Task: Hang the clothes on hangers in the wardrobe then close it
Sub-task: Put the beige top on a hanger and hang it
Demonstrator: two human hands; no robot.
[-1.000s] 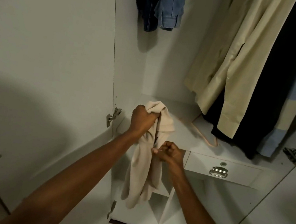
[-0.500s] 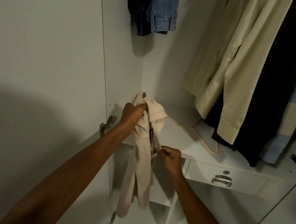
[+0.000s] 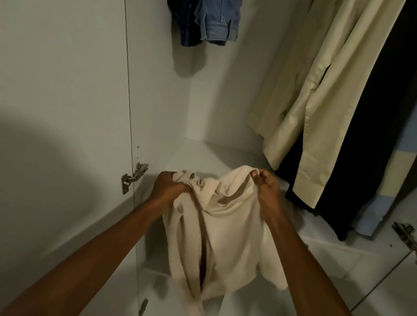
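L hand & R hand gripping beige garment, spread, unhung. Several clothes hung; hanger fit, door closing pending.

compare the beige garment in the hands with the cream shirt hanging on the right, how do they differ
The beige garment is bunched and crumpled, gripped at its top by the left hand and right hand; the cream shirt hangs straight and smooth among the hung clothes. The beige garment is held low, in front of the shelf; the cream shirt hangs from above the frame. Both are pale and plain.
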